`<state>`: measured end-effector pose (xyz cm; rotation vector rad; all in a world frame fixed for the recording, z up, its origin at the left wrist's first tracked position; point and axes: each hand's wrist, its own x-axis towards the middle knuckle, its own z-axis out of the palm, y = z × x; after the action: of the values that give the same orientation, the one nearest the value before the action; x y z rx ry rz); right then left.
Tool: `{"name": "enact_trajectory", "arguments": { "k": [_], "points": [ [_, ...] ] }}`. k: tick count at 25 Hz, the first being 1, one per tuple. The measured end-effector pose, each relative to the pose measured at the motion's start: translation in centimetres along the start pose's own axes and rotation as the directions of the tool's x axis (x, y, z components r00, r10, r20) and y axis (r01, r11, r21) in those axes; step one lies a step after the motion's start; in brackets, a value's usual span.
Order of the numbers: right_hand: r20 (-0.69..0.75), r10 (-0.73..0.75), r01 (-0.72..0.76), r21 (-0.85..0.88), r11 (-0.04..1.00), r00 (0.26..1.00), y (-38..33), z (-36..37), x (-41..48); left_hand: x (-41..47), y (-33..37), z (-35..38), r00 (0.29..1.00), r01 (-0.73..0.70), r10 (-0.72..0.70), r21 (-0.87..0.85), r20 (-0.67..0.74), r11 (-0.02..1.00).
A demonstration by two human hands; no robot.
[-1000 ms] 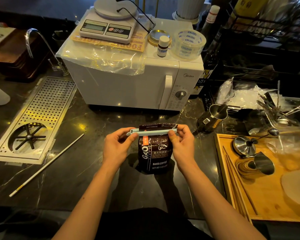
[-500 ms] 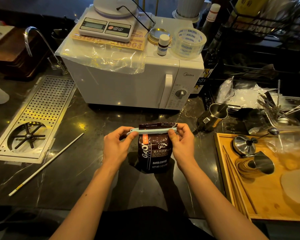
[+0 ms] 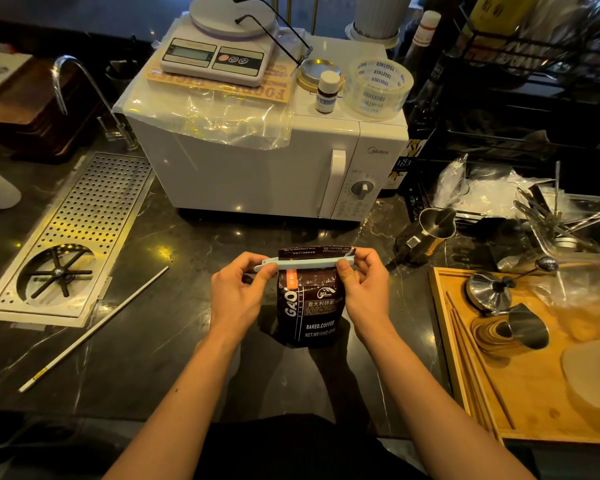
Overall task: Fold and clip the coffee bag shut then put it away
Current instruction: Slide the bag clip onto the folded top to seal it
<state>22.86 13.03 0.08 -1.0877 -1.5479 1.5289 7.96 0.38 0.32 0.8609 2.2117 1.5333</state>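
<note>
A dark brown coffee bag (image 3: pixel 309 306) stands upright on the black marble counter, in front of the microwave. A long pale blue clip (image 3: pixel 307 262) lies across the bag just under its flattened top edge. My left hand (image 3: pixel 238 294) pinches the clip's left end between thumb and fingers. At the clip's right end, my right hand (image 3: pixel 364 289) grips it and the bag's upper right corner. The strip of bag above the clip sticks up flat.
A white microwave (image 3: pixel 257 168) with a scale and tape roll stands right behind the bag. A perforated metal drip tray (image 3: pixel 84 223) and a thin white rod (image 3: pixel 94 329) lie left. A steel pitcher (image 3: pixel 430 233) and a wooden tray (image 3: pixel 520 403) of tools sit right.
Both hands and the bag have stayed almost in place. The clip sits slightly more level across the bag's top than a second ago.
</note>
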Motion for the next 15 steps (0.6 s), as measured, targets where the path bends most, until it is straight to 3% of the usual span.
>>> {"name": "enact_trajectory", "arguments": {
  "k": [7, 13, 15],
  "points": [
    [-0.002, -0.004, 0.004, -0.029, 1.0, 1.0, 0.2, -0.2, -0.2, -0.1, 0.6, -1.3, 0.989, -0.113, 0.1, 0.117, 0.106, 0.987],
    [0.002, -0.02, 0.02, -0.072, 0.997, 1.0, 0.2, -0.5, -0.4, 1.3, 1.3, -0.8, 0.97, -0.104, 0.088, 0.059, 0.226, 0.993],
    [0.003, -0.016, 0.017, -0.065, 0.998, 1.0, 0.2, -0.5, -0.4, 1.4, 1.4, 0.1, 0.976, -0.101, 0.092, 0.036, 0.197, 0.994]
  ]
}}
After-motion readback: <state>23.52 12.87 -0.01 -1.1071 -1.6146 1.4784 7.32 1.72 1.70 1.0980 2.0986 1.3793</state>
